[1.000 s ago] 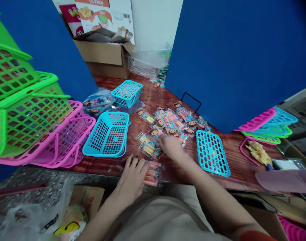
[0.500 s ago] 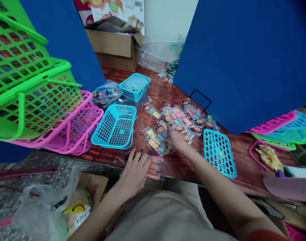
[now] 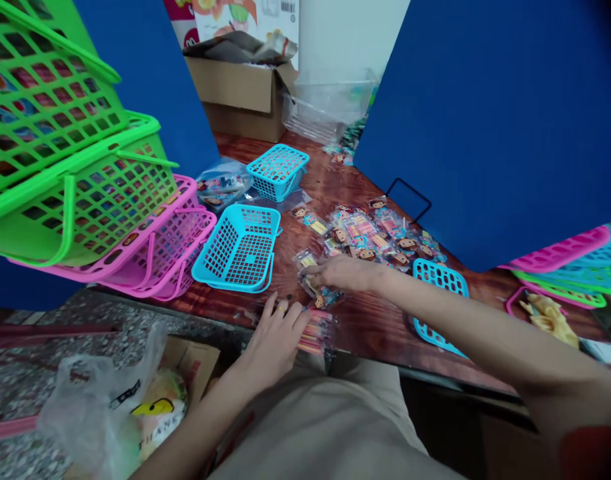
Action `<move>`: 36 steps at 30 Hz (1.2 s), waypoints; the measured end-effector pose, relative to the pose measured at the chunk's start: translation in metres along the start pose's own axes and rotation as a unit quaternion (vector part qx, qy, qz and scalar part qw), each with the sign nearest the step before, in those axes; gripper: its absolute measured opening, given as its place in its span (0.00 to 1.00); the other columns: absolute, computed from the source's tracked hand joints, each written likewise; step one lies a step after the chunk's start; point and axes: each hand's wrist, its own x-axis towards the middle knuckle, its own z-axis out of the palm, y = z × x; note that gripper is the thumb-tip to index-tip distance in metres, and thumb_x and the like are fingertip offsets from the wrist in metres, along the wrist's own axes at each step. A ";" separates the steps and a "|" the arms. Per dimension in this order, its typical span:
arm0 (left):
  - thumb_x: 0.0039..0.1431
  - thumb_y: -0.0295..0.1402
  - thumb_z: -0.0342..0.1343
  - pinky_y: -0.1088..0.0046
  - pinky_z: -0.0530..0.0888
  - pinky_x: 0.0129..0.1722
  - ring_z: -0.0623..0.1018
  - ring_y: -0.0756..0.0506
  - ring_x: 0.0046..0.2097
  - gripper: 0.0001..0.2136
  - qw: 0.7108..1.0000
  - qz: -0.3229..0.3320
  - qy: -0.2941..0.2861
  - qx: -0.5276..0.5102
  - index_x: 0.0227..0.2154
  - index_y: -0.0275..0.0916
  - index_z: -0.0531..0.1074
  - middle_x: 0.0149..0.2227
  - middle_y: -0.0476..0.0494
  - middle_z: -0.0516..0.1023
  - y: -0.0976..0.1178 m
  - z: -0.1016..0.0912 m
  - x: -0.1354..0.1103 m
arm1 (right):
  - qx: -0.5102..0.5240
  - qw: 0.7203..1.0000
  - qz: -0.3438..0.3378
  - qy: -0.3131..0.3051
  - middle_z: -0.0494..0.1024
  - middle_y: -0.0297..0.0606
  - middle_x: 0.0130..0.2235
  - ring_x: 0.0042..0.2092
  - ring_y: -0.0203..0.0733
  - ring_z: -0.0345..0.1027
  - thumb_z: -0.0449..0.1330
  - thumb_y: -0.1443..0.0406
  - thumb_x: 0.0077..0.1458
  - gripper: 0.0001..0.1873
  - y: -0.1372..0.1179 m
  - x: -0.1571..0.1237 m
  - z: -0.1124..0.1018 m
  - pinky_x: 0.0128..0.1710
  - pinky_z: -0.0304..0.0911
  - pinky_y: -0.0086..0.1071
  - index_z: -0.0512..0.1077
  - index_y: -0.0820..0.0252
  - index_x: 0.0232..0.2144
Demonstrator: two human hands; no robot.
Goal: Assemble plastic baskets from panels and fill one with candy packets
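My left hand (image 3: 274, 337) rests at the table's front edge with its fingers closed over a small stack of clear packets (image 3: 314, 331) of coloured sticks. My right hand (image 3: 341, 272) reaches left across the table, fingers laid on a loose packet (image 3: 315, 288) near the front of a spread pile of packets (image 3: 370, 233) with cartoon faces. An open blue basket (image 3: 239, 248) sits just left of the hands. A flat blue basket lid (image 3: 435, 293) lies partly under my right forearm.
Stacked green baskets (image 3: 60, 140) and pink baskets (image 3: 160, 247) stand at the left. A second blue basket (image 3: 278, 171) and a bag of packets (image 3: 219, 187) lie farther back. A cardboard box (image 3: 243, 100) and blue panels (image 3: 490, 120) stand behind; coloured lids (image 3: 565, 257) are at right.
My right hand has swung left from the packet pile to the loose packet near the front. The left hand stays on its stack. The camera view has shifted.
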 end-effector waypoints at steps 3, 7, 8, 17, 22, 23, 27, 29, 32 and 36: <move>0.47 0.27 0.57 0.50 0.51 0.65 0.65 0.37 0.52 0.27 1.000 0.000 0.004 -0.004 0.54 0.39 0.63 0.50 0.41 0.67 -0.001 0.002 0.000 | -0.012 0.991 -0.121 -0.063 0.73 0.35 0.54 0.49 0.37 0.68 0.49 0.77 0.60 0.23 0.001 0.016 0.004 0.50 0.59 0.31 0.76 0.49 0.45; 0.46 0.27 0.57 0.50 0.51 0.65 0.65 0.36 0.53 0.29 1.000 0.005 0.007 -0.005 0.55 0.37 0.62 0.50 0.40 0.68 -0.002 0.005 -0.001 | -0.061 0.982 -0.168 -0.060 0.72 0.37 0.52 0.54 0.41 0.62 0.50 0.74 0.61 0.18 0.006 0.027 0.005 0.51 0.58 0.33 0.76 0.51 0.43; 0.46 0.27 0.57 0.50 0.51 0.65 0.65 0.36 0.53 0.29 1.000 0.004 0.007 -0.006 0.55 0.37 0.62 0.50 0.40 0.68 -0.002 0.005 -0.001 | -0.069 0.979 -0.182 -0.053 0.71 0.38 0.51 0.56 0.42 0.60 0.51 0.73 0.61 0.16 0.008 0.028 0.003 0.53 0.56 0.34 0.76 0.53 0.41; 0.48 0.28 0.55 0.49 0.51 0.65 0.65 0.36 0.53 0.28 1.000 0.003 0.021 -0.019 0.55 0.37 0.62 0.50 0.40 0.68 -0.003 0.008 -0.001 | 0.237 0.934 0.184 0.192 0.74 0.39 0.30 0.35 0.43 0.67 0.57 0.46 0.55 0.25 0.038 0.015 -0.015 0.37 0.62 0.35 0.74 0.64 0.30; 0.48 0.27 0.55 0.49 0.50 0.66 0.65 0.36 0.53 0.27 1.000 -0.002 0.020 -0.021 0.54 0.36 0.63 0.50 0.41 0.68 -0.002 0.009 -0.002 | 0.218 0.907 0.352 0.079 0.77 0.41 0.33 0.34 0.44 0.70 0.63 0.47 0.50 0.24 0.013 0.026 0.025 0.32 0.60 0.30 0.74 0.63 0.31; 0.48 0.27 0.55 0.49 0.49 0.66 0.65 0.36 0.53 0.27 1.000 -0.003 0.019 -0.022 0.54 0.36 0.63 0.50 0.40 0.68 -0.002 0.009 -0.002 | 0.177 0.915 0.355 0.073 0.78 0.44 0.37 0.38 0.45 0.72 0.65 0.49 0.50 0.23 0.004 0.029 0.030 0.34 0.61 0.30 0.74 0.63 0.36; 0.48 0.29 0.55 0.49 0.48 0.66 0.64 0.35 0.55 0.28 0.999 -0.007 0.012 -0.029 0.55 0.36 0.63 0.52 0.40 0.68 -0.002 0.010 -0.003 | 0.134 0.919 0.366 0.056 0.77 0.49 0.47 0.47 0.48 0.73 0.67 0.56 0.51 0.37 -0.021 0.038 0.033 0.42 0.64 0.32 0.60 0.64 0.58; 0.48 0.29 0.55 0.49 0.49 0.66 0.65 0.35 0.54 0.28 0.999 -0.009 0.010 -0.030 0.55 0.36 0.63 0.52 0.39 0.68 -0.003 0.010 -0.003 | 0.132 0.920 0.366 0.040 0.75 0.52 0.49 0.50 0.50 0.72 0.67 0.56 0.50 0.36 -0.024 0.040 0.029 0.45 0.65 0.33 0.63 0.67 0.56; 0.47 0.29 0.55 0.49 0.49 0.66 0.65 0.35 0.53 0.28 0.999 -0.011 0.014 -0.031 0.55 0.35 0.63 0.51 0.39 0.68 -0.003 0.012 -0.003 | 0.115 0.922 0.369 0.035 0.72 0.58 0.51 0.51 0.57 0.70 0.68 0.55 0.48 0.28 -0.025 0.041 0.027 0.47 0.65 0.38 0.72 0.69 0.46; 0.47 0.29 0.54 0.48 0.49 0.66 0.65 0.35 0.54 0.28 0.999 -0.013 0.025 -0.033 0.55 0.36 0.63 0.51 0.39 0.68 -0.003 0.015 -0.002 | 0.146 0.917 0.364 0.067 0.72 0.59 0.51 0.51 0.59 0.70 0.69 0.59 0.47 0.29 -0.028 0.043 0.036 0.48 0.64 0.42 0.71 0.68 0.49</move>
